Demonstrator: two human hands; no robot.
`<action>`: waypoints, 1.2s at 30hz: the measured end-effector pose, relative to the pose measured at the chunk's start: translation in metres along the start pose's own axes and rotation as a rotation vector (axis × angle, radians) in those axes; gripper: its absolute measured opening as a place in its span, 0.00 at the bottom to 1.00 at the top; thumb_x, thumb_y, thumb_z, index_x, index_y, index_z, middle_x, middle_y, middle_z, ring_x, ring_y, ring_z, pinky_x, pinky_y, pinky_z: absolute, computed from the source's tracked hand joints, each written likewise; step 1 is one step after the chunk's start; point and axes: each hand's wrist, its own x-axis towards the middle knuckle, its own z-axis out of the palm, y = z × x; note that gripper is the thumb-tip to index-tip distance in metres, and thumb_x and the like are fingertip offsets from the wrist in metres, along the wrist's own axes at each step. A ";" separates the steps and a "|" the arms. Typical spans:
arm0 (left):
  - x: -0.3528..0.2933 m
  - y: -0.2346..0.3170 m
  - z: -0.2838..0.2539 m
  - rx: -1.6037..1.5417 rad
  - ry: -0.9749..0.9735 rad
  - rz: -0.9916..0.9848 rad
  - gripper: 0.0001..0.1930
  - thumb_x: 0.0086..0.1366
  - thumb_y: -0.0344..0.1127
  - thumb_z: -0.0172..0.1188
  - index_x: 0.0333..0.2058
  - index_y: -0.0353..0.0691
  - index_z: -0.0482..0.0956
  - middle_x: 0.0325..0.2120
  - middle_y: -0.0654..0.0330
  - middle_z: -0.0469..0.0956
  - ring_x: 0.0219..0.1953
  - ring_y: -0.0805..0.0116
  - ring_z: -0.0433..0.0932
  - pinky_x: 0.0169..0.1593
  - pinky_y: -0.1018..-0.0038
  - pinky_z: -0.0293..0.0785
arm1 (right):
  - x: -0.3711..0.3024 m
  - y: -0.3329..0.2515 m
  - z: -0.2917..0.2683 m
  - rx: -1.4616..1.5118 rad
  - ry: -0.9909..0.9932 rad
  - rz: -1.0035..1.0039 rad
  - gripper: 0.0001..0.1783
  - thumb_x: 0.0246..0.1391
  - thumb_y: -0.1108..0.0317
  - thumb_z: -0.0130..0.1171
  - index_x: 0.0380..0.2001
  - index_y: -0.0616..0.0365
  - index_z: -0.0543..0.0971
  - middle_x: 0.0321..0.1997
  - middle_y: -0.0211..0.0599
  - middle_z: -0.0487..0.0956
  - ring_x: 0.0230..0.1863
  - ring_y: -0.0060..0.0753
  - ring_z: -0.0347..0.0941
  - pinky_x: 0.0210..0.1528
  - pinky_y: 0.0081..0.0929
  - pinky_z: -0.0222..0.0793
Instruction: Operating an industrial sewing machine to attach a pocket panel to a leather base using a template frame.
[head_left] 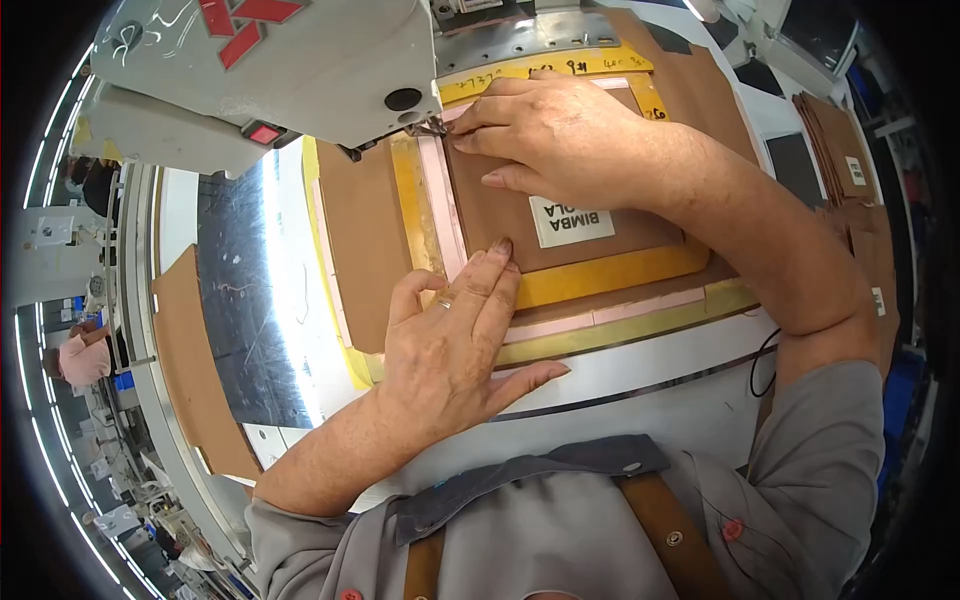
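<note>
A flat brown panel [610, 245] with a white printed label lies inside a yellow-edged sewing template [600, 278] lined with pink strips. My left hand [445, 345] rests with fingers stretched out on the panel's near left corner, and its thumb is spread to the right. My right hand [570, 135] lies palm down on the far part of the panel, fingers extended toward the presser foot [428, 127] of the sewing machine [270, 80]. Its fingertips are close to the foot; whether they touch it I cannot tell. Neither hand grips anything.
The machine's grey head overhangs the upper left. A shiny metal plate [255, 300] and another brown piece [200, 370] lie to the left. Stacked brown panels [835, 150] sit at the far right, and a black cable [762, 365] loops by the table's near edge. Another person [85, 355] is far left.
</note>
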 end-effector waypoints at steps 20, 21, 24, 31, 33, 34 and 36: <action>0.048 -0.081 0.006 0.067 0.193 0.016 0.26 0.57 0.51 0.73 0.47 0.37 0.81 0.50 0.54 0.81 0.52 0.61 0.80 0.56 0.58 0.69 | -0.003 -0.012 0.003 -0.064 -0.018 0.013 0.20 0.64 0.54 0.60 0.52 0.55 0.81 0.55 0.32 0.81 0.60 0.34 0.73 0.60 0.34 0.69; 0.048 -0.081 0.009 0.062 0.192 0.020 0.26 0.57 0.51 0.73 0.47 0.37 0.81 0.50 0.54 0.81 0.52 0.61 0.80 0.56 0.58 0.69 | -0.004 -0.012 0.003 -0.064 -0.021 0.018 0.20 0.64 0.54 0.60 0.52 0.55 0.81 0.55 0.32 0.81 0.60 0.34 0.73 0.60 0.34 0.69; 0.051 -0.080 0.012 0.033 0.240 0.022 0.26 0.58 0.49 0.71 0.48 0.35 0.80 0.52 0.52 0.80 0.56 0.57 0.78 0.60 0.57 0.69 | -0.008 -0.012 0.004 -0.107 -0.014 0.033 0.20 0.65 0.54 0.59 0.52 0.55 0.82 0.54 0.31 0.82 0.59 0.33 0.74 0.59 0.34 0.69; 0.054 -0.069 0.005 0.099 0.119 -0.048 0.26 0.59 0.44 0.69 0.53 0.34 0.77 0.56 0.47 0.77 0.61 0.48 0.74 0.66 0.55 0.64 | -0.033 -0.013 -0.010 -0.194 -0.017 0.085 0.23 0.62 0.51 0.61 0.52 0.56 0.82 0.50 0.32 0.83 0.54 0.32 0.77 0.56 0.32 0.71; 0.054 -0.066 0.006 0.097 0.112 -0.068 0.27 0.60 0.44 0.68 0.53 0.33 0.77 0.56 0.47 0.76 0.61 0.47 0.73 0.66 0.55 0.63 | -0.047 -0.013 -0.018 -0.245 -0.013 0.106 0.24 0.61 0.50 0.63 0.52 0.56 0.82 0.49 0.32 0.83 0.54 0.32 0.77 0.55 0.32 0.71; 0.054 -0.064 0.005 0.123 0.105 -0.067 0.28 0.60 0.44 0.67 0.54 0.33 0.76 0.56 0.46 0.76 0.61 0.47 0.73 0.66 0.55 0.64 | -0.054 -0.012 -0.022 -0.253 0.006 0.139 0.25 0.59 0.50 0.64 0.52 0.57 0.82 0.49 0.32 0.83 0.54 0.32 0.77 0.54 0.32 0.71; 0.056 -0.060 0.001 0.146 0.100 -0.064 0.29 0.61 0.45 0.67 0.56 0.32 0.76 0.57 0.45 0.75 0.62 0.46 0.72 0.66 0.55 0.64 | -0.066 -0.012 -0.028 -0.263 0.021 0.173 0.26 0.57 0.50 0.65 0.51 0.57 0.83 0.49 0.32 0.84 0.54 0.31 0.77 0.53 0.32 0.71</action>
